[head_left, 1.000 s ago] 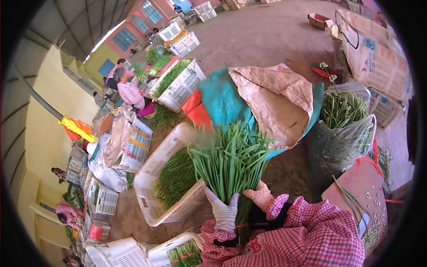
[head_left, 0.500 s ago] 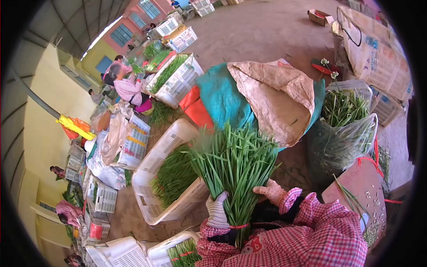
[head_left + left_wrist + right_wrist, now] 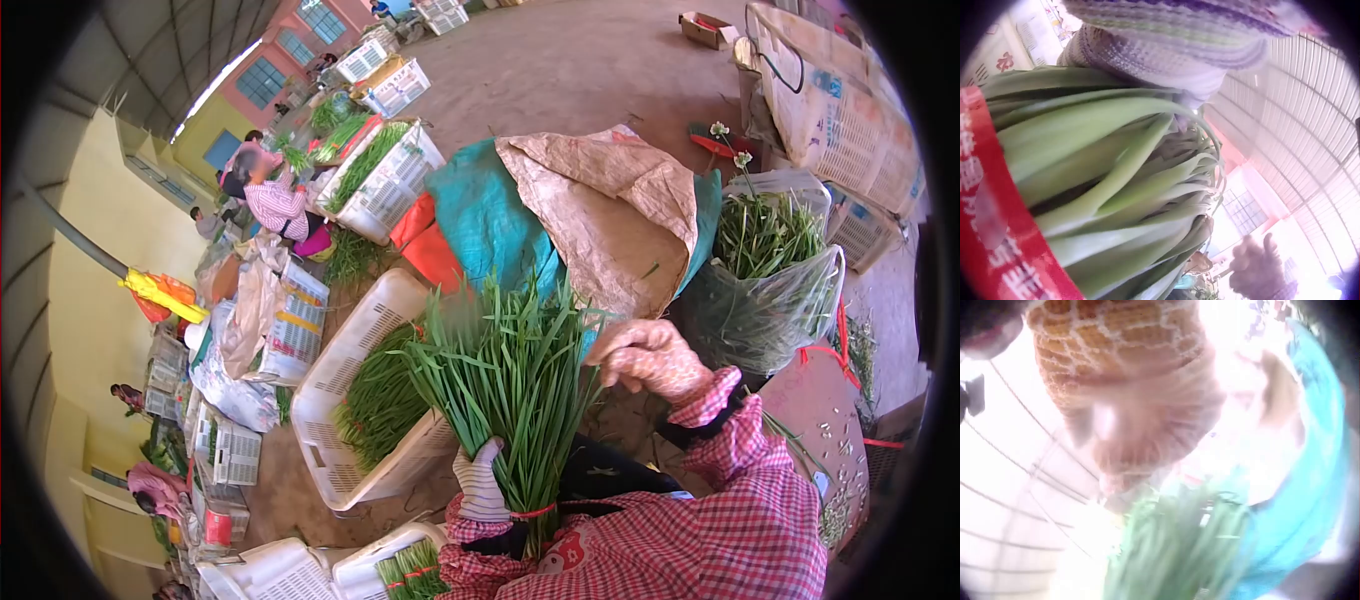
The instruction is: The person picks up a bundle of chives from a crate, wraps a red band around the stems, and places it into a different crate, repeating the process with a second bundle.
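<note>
A bunch of long green leaves (image 3: 505,390) stands upright against the person's front, bound low by a red band (image 3: 535,512). Round its left side the left hand (image 3: 480,487), in a striped glove, grips it just above the band. In the left wrist view the striped glove (image 3: 1166,47) lies along the leaves (image 3: 1097,169), with the printed band (image 3: 1004,212) close by. The right hand (image 3: 645,358), in a patterned orange-pink glove, is raised beside the upper right leaves, fingers loosely bent. The right wrist view shows this glove (image 3: 1129,394) above blurred leaf tips (image 3: 1179,544); no held thing is discernible.
A white crate (image 3: 330,400) with more green leaves is left of the bunch. Beyond lie a teal sack (image 3: 490,220) and a brown sack (image 3: 600,210). A plastic bag of stalks (image 3: 770,300) stands right, above a reddish board (image 3: 815,420). Bundles (image 3: 415,570) lie lower left.
My right hand has left the bunch's lower right side and risen up and to the right, its fingers more bent. My left hand keeps its grip; the leaf tops have shifted slightly left.
</note>
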Motion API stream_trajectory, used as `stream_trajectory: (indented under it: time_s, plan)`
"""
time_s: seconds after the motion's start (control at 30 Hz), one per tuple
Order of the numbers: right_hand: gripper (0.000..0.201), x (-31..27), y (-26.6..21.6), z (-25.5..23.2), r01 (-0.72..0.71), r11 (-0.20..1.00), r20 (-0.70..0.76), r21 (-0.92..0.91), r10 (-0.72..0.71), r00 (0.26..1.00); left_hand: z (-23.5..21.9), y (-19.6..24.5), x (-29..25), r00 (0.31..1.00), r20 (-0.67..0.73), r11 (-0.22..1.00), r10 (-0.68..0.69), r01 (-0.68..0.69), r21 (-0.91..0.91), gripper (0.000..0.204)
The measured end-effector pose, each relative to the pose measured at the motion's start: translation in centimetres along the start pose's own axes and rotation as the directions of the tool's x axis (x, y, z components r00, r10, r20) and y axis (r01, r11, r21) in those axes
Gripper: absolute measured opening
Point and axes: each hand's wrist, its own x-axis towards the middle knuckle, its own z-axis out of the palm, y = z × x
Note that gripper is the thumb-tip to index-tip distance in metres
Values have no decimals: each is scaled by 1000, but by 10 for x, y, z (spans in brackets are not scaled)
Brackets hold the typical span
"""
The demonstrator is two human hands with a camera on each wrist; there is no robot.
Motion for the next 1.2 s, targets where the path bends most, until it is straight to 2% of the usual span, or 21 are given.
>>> stream_trajectory:
  time_s: [0.03,0.1,0.13,0.17,0.2,0.27,0.3,0.37,0.43,0.53,0.6,0.63,0.7,0.73,0.8,0.93,1.0,1.03,1.13,1.17,1.2]
  plan:
    - [21,7,1,7,-16,998,48,-54,19,999,1,0,-1,1000,-1,1000,2,-2,2,31]
    - [18,24,35,15,115,993,151,21,-117,982,3,0,-1,999,1,999,39,-39,-16,32]
    - [19,35,44,17,315,931,183,-182,-283,942,5,1,-1,999,-1,999,42,-42,-16,32]
    - [21,40,47,20,489,792,244,-365,-426,871,6,1,-2,999,-2,999,32,-32,-19,33]
    - [21,42,47,23,486,795,240,-362,-425,873,5,1,-4,1000,-2,1000,21,-21,-21,33]
    - [24,47,44,25,482,525,237,-702,-466,852,2,-2,-3,1000,-3,1000,17,-17,-17,34]
    - [24,47,44,24,485,524,237,-700,-469,851,2,-1,-2,1000,-3,1000,18,-18,-19,34]
    - [27,47,47,19,276,471,139,-838,-305,942,6,4,-5,1000,-13,1000,11,-12,-20,34]
    - [26,50,55,15,272,452,138,-850,-306,942,8,3,-5,1000,-21,1000,-5,4,-23,34]
    - [26,52,61,18,172,546,15,-820,-280,960,3,-2,-2,1000,16,997,-24,25,-75,33]
    - [31,56,63,19,25,686,-138,-727,-183,973,1,-3,0,1000,4,999,-9,9,-50,33]
    - [31,58,60,21,26,687,-138,-726,-182,974,-1,-5,2,1000,3,999,-9,9,-50,33]
    - [37,61,52,26,-118,716,-213,-688,-44,976,-5,-8,5,1000,-15,1000,-6,6,-16,33]
    - [37,64,51,28,-120,716,-213,-688,-41,976,-4,-7,4,1000,-16,1000,-9,9,-17,33]
    - [40,68,49,31,-116,615,-185,-780,-49,982,1,-4,1,1000,-9,1000,-7,7,-20,33]
    - [31,77,70,25,-46,613,-166,-788,-141,976,5,0,-1,1000,-28,1000,-10,10,-7,33]
    - [25,77,69,23,-154,817,-184,-555,60,981,2,-2,1,1000,-22,1000,13,-13,-15,33]
    - [25,75,72,21,-154,818,-183,-555,61,981,-2,-5,4,1000,-23,1000,13,-13,-15,33]
    - [13,66,89,12,63,924,-186,-377,-142,972,-9,-9,7,999,-34,999,-18,17,-30,34]
    - [13,59,92,12,61,924,-187,-377,-140,972,-7,-7,5,999,-26,998,-20,19,-52,34]
    - [13,49,82,15,-4,994,-211,-107,-19,977,-5,-5,4,1000,-18,997,-23,22,-74,35]
